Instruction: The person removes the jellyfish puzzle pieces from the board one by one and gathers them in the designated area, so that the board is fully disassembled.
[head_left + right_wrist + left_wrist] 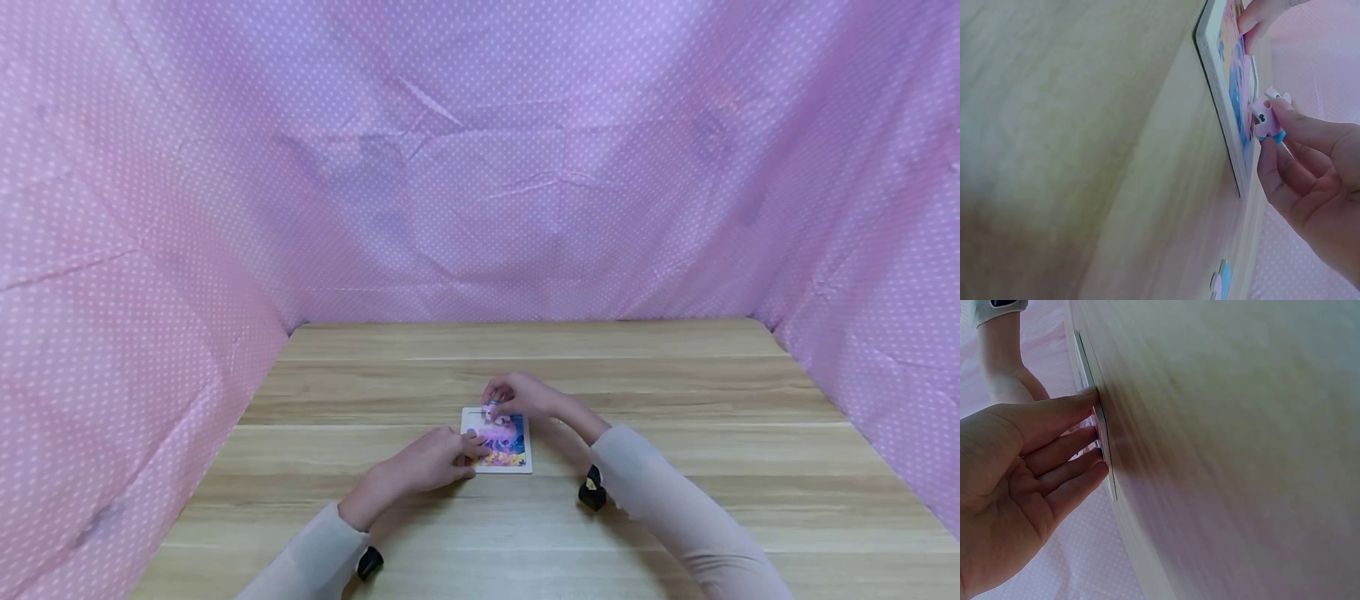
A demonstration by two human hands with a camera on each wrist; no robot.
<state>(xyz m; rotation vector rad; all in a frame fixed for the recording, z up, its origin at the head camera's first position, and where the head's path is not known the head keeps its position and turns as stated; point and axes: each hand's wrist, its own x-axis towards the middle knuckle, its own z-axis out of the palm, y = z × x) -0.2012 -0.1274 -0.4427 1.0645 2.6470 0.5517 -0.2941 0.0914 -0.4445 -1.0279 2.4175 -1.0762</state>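
Observation:
A colourful jigsaw puzzle in a white-edged tray (530, 460) lies flat on the table. My left hand (437, 458) rests on its near left part, fingers fairly straight on the picture. In the left wrist view, the left thumb touches the edge of the tray (1110, 478). Above the far part of the tray, my right hand (522, 395) pinches a pink jigsaw piece (1267, 119) with a bit of blue, between thumb and fingers. The piece is tilted off the picture. At the tray's far left, a pale bare area shows, partly covered by the right hand.
Another pink and blue jigsaw piece (1222, 281) lies on the wooden table (675, 500), apart from the tray. Black wrist devices (592, 490) show below both sleeves. Pink dotted cloth (525, 208) hangs around the table's back and sides.

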